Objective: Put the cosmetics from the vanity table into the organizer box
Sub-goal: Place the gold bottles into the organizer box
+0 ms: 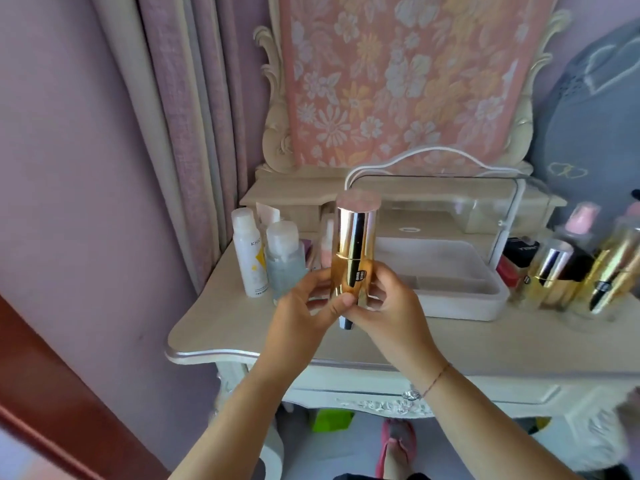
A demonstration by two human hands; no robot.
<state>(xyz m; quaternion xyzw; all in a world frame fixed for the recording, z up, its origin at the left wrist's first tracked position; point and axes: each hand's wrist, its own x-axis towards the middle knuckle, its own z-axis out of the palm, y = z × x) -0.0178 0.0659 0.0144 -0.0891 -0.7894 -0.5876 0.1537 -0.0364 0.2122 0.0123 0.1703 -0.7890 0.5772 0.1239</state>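
Observation:
A shiny gold bottle (pixel 353 247) with a pink flat cap is held upright in front of me, above the vanity table (pixel 485 344). My left hand (pixel 304 306) and my right hand (pixel 388 306) both grip its lower part. Behind it stands the white organizer box (pixel 460 303) with its clear lid raised; the tray looks bare where I can see it. Left of the bottle stand a white spray can (pixel 248 251) and a clear bottle (pixel 284 258). At the right stand several gold bottles (pixel 550 275), a pink-capped bottle (pixel 581 220) and a black box (pixel 519 251).
A mirror frame (pixel 277 126) covered with a pink floral cloth rises behind the table. Purple curtains (pixel 180 116) hang at the left. A grey round cushion (pixel 588 116) leans at the far right. A drawer with a crystal knob (pixel 411 395) sits below the tabletop edge.

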